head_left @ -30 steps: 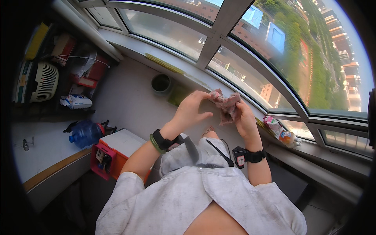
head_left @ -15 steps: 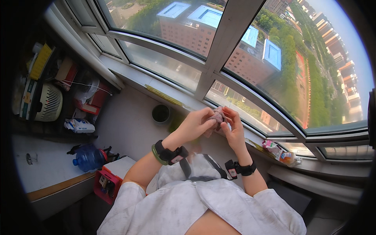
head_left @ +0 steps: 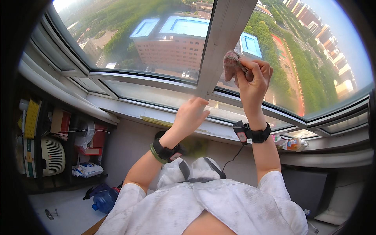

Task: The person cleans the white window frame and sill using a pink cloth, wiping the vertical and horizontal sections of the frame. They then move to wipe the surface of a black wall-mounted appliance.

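Metal-framed window (head_left: 225, 39) fills top of my view, windowsill (head_left: 125, 111) running beneath. Dark shelf unit (head_left: 70, 186) at left, blue water jug (head_left: 104, 201) below it. My left hand (head_left: 189, 116): up by windowsill, fingers loosely spread, thumb apart. Right hand (head_left: 253, 80): raised before right-hand pane (head_left: 291, 58), pinching crumpled pinkish-grey rag (head_left: 231, 64) beside upright frame bar; can't tell whether rag touches glass.

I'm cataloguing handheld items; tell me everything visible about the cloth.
The cloth is greyish pink with mottled darker patches and looks like soft fabric. It is bunched and creased, with a fold hanging down at its left. The right hand's grip holds its right end, raised in front of the window frame; whether cloth and frame touch is unclear.
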Available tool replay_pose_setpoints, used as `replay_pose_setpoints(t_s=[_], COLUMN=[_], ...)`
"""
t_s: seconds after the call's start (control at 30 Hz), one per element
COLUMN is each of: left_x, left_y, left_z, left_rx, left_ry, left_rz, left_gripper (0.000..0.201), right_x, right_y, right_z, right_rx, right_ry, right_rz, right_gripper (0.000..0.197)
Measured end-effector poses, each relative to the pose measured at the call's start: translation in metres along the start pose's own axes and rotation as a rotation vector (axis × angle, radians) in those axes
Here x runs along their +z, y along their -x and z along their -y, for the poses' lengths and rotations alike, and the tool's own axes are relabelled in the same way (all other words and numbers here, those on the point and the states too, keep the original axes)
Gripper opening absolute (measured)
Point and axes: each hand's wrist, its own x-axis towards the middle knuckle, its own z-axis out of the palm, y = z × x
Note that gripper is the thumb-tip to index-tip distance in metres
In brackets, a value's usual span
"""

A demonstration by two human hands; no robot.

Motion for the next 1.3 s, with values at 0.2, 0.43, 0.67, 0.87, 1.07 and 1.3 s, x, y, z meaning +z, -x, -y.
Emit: replay_pose_setpoints(t_s=[0.2,0.43,0.67,0.87,1.07,1.3], left_x=[-0.034,-0.038,-0.043,-0.028,-0.043,-0.035], left_y=[-0.043,-0.046,-0.031,-0.042,-0.042,-0.034], left_z=[0.027,0.053,0.068,0.062,0.064,0.079], left_rx=[0.094,0.04,-0.042,-0.035,-0.039,0.003], left_ry=[-0.032,0.063,0.069,0.128,0.078,0.096], left_rz=[-0.045,-0.036,-0.05,-0.011,-0.013,-0.025], left_gripper=[0.024,0.024,0.023,0.022,0.023,0.023], right_x=[0.066,0.102,0.08,0.1,0.115,0.067], right_y=[-0.069,0.049,-0.042,-0.003,0.064,-0.107], right_z=[-0.004,-0.044,0.001,-0.032,-0.044,-0.003], right_rx=[-0.348,-0.359,-0.296,-0.399,-0.374,-0.371], right_ry=[0.157,0.215,0.244,0.277,0.23,0.252], right_rz=[-0.212,0.132,-0.053,-0.081,0.206,-0.341], right_gripper=[0.029,0.025,0.023,0.021,0.019,0.029])
